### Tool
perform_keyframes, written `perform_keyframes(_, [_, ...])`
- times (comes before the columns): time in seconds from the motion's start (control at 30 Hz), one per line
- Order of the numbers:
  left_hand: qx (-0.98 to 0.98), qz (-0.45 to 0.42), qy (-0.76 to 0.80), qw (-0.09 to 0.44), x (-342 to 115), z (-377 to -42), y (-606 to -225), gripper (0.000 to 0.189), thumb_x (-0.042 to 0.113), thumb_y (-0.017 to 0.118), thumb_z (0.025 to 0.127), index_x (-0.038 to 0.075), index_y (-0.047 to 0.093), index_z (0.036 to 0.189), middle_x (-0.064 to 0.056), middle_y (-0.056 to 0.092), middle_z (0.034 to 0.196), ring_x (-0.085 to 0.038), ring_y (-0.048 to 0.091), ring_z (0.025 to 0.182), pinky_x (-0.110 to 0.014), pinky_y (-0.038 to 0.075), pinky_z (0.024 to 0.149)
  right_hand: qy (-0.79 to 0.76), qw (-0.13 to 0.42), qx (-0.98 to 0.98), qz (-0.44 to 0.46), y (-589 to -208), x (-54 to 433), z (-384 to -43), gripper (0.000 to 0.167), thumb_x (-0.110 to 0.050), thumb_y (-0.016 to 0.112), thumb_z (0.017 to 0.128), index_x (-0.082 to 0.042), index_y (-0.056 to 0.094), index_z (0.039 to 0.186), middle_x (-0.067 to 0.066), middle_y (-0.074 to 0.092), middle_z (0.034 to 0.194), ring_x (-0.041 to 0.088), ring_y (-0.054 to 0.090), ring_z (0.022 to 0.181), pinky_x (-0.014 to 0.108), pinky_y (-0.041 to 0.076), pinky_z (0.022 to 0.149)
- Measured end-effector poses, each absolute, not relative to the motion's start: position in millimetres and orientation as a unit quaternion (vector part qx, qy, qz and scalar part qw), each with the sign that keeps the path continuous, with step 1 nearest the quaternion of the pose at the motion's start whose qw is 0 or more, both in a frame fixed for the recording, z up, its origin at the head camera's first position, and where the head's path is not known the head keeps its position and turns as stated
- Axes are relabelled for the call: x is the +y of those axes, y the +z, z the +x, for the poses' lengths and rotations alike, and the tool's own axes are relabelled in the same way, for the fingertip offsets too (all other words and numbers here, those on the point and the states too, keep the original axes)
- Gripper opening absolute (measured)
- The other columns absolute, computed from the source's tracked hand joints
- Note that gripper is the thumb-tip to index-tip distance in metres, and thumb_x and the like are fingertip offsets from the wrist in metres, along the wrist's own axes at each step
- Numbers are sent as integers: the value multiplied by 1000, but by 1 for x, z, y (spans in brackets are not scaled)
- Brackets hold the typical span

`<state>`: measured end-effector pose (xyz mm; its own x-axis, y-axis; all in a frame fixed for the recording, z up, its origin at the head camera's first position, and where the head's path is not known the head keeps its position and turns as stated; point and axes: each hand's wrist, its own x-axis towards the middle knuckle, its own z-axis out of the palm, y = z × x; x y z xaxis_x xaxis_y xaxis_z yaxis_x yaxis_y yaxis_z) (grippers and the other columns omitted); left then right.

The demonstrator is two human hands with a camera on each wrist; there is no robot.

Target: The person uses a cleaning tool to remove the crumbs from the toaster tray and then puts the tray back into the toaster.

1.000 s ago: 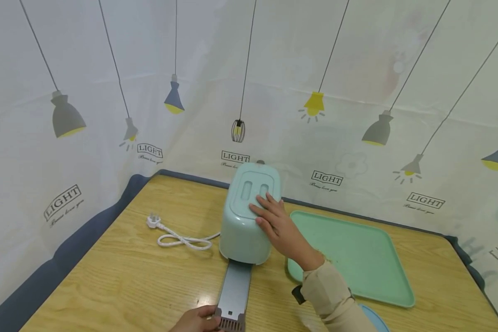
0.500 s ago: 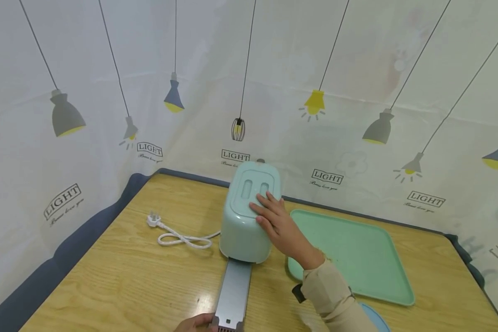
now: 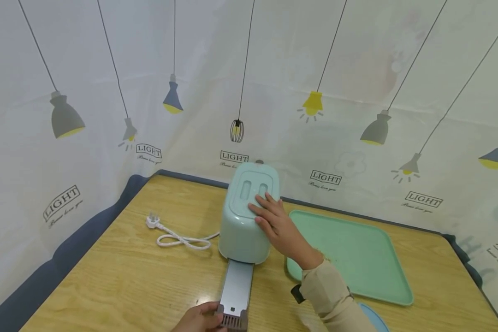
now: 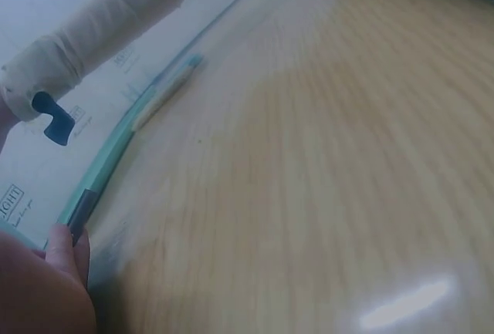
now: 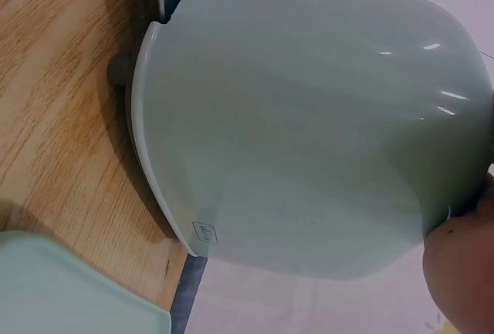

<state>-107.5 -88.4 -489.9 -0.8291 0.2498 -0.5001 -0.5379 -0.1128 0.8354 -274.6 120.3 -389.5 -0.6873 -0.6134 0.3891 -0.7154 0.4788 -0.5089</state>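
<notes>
A pale mint toaster [image 3: 244, 237] with a lid on top stands near the back of the table. From its near end a flat metal crumb tray [image 3: 237, 283] with a slotted brown handle sticks out. My left hand [image 3: 198, 319] pinches that handle at the bottom of the head view. In the left wrist view, fingers [image 4: 62, 255] hold the dark end of the tray. My right hand [image 3: 279, 228] rests on the toaster's top right side, fingers spread. The right wrist view is filled by the toaster's smooth wall [image 5: 293, 133], with part of the hand at the right edge.
A white cord with a plug [image 3: 152, 222] lies left of the toaster. To the right is a green tray [image 3: 357, 258], with part of a blue round thing [image 3: 373, 316] below it, half hidden by the sleeve. Printed fabric [image 3: 336, 138] hangs behind the table [image 3: 149, 276].
My left hand first drew the crumb tray a little toward me, then moved it back toward the toaster, so its slotted handle shows again. The right hand has stayed on the toaster.
</notes>
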Motion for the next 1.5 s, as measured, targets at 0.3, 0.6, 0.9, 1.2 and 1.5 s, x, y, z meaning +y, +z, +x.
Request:
perform_keyframes(0.3, [589,-180,743,261,-83,-122,-480,49,-1,50,97,-19,29,138,-16,61,106,-9,62,83,-23,57,81,335,76,-855,388,-390,121,-275,40,-22,49,101,-11,53,139,13,38,153,35,21,147,63,9,118])
perform_keyframes(0.6, [550,-160,785,237,-81,-133,-481,53,-3,45,98,-22,20,140,-29,53,124,-10,61,94,-27,55,91,338,84,-853,389,-392,121,-275,39,-21,49,101,-10,54,138,14,39,152,37,22,146,65,10,116])
perform_keyframes(0.9, [563,-168,775,234,-78,-147,-480,53,0,43,99,-21,18,141,-22,59,115,-13,60,89,-27,56,88,336,92,-852,391,-395,120,-277,38,-20,49,101,-11,54,138,12,40,152,34,23,147,63,10,118])
perform_keyframes(1.2, [588,-161,759,229,-74,-157,-482,54,8,45,101,-20,22,141,-21,64,114,-15,66,91,-36,57,87,332,131,-847,393,-400,119,-277,37,-19,51,100,-10,57,135,13,44,149,36,29,144,64,14,117])
perform_keyframes(1.5, [596,-163,760,202,-70,-166,-482,50,8,43,101,-20,27,139,-18,64,108,-9,62,82,-22,56,77,342,131,-845,390,-400,119,-277,36,-19,50,100,-11,57,135,13,45,149,35,28,144,63,12,117])
